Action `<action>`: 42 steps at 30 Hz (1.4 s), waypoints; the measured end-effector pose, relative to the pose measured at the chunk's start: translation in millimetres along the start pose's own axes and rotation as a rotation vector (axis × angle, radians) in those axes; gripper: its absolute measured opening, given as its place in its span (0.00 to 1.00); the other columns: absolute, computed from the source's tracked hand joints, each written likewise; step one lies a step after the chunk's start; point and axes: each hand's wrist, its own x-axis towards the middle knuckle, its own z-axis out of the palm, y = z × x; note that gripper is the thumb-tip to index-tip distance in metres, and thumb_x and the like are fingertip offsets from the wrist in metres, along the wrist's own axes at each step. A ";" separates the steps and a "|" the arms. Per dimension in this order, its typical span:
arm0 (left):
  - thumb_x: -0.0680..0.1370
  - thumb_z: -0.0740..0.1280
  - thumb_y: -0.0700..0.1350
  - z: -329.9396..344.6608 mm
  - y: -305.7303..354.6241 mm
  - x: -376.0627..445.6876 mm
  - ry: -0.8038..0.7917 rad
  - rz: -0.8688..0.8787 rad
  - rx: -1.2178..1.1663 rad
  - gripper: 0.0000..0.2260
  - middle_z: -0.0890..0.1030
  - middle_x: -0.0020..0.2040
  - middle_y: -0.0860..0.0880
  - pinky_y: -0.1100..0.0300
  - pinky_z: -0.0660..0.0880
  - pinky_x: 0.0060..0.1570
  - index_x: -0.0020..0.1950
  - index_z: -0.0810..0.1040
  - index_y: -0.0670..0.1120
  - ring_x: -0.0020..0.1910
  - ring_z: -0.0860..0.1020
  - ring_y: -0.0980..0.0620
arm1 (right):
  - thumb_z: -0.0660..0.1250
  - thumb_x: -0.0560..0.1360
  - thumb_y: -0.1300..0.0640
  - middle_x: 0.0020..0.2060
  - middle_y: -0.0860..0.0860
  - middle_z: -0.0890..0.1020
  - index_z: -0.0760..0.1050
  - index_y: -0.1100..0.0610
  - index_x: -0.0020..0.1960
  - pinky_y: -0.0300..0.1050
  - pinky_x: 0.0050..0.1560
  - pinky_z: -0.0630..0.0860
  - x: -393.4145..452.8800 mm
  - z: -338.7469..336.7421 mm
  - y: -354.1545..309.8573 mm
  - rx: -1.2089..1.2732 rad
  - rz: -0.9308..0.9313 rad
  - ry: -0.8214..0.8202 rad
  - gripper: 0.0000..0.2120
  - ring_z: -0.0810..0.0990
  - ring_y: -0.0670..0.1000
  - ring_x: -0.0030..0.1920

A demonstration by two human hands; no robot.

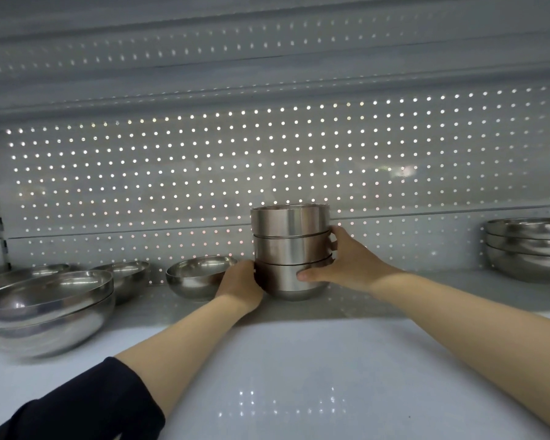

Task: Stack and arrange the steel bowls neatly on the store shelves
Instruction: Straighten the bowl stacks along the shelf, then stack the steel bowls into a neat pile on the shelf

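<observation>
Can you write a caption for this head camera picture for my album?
Both hands, left and right, hold a stack of three steel bowls on the shelf.

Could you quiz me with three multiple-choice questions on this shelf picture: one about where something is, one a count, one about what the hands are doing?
1. Where does the single bowl sit relative to the held stack?
A. Left of it
B. On top of it
C. Right of it

2. How many bowls make up the held stack?
A. One
B. Three
C. Six

3. What are the hands doing?
A. Both hang idle
B. Only one touches the stack
C. Both hold the stack

Answers:
1. A: it stands on the shelf just beyond the left hand.
2. B: two seams split the wall into three bands.
3. C: the left hand cups the bottom bowl's left side, and the right hand wraps its thumb in front and fingers behind.
</observation>
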 end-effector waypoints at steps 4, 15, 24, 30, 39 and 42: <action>0.72 0.62 0.37 0.6 -0.7 1.3 0.026 0.027 0.071 0.08 0.81 0.51 0.43 0.63 0.66 0.41 0.48 0.78 0.43 0.52 0.77 0.45 | 0.81 0.56 0.47 0.58 0.43 0.74 0.61 0.50 0.69 0.46 0.60 0.72 -1.9 -3.2 -3.5 -0.001 0.013 0.001 0.48 0.75 0.48 0.60; 0.69 0.68 0.41 -13.0 89.0 -4.0 0.124 0.087 0.038 0.04 0.81 0.38 0.44 0.63 0.65 0.35 0.35 0.75 0.47 0.42 0.78 0.44 | 0.82 0.57 0.53 0.51 0.39 0.75 0.63 0.49 0.68 0.40 0.50 0.76 -19.4 -96.8 -28.0 -0.033 -0.089 0.044 0.45 0.77 0.46 0.54; 0.71 0.66 0.38 68.2 185.2 14.2 0.014 0.052 -0.254 0.07 0.82 0.48 0.41 0.65 0.66 0.38 0.46 0.80 0.39 0.48 0.79 0.45 | 0.81 0.59 0.63 0.49 0.41 0.79 0.69 0.46 0.57 0.33 0.41 0.76 -45.3 -177.8 44.3 0.075 -0.006 0.160 0.33 0.80 0.37 0.45; 0.69 0.62 0.32 102.2 201.6 18.5 -0.024 0.032 -0.227 0.08 0.82 0.49 0.41 0.64 0.66 0.38 0.43 0.78 0.41 0.45 0.76 0.47 | 0.81 0.58 0.62 0.51 0.44 0.79 0.69 0.51 0.61 0.41 0.46 0.78 -46.5 -187.6 77.2 0.088 0.052 0.178 0.36 0.80 0.44 0.49; 0.68 0.63 0.32 120.4 195.1 17.7 -0.062 0.010 -0.203 0.10 0.82 0.51 0.40 0.62 0.68 0.43 0.46 0.79 0.39 0.53 0.78 0.42 | 0.82 0.58 0.59 0.49 0.39 0.76 0.66 0.49 0.60 0.40 0.53 0.73 -46.9 -180.7 87.2 -0.018 0.062 0.149 0.37 0.76 0.44 0.53; 0.68 0.63 0.32 120.9 196.7 18.1 -0.052 0.020 -0.201 0.10 0.82 0.51 0.40 0.62 0.68 0.43 0.46 0.79 0.39 0.54 0.78 0.42 | 0.82 0.57 0.58 0.48 0.39 0.75 0.65 0.51 0.61 0.45 0.59 0.73 -47.7 -181.2 89.5 -0.036 0.082 0.174 0.39 0.76 0.47 0.55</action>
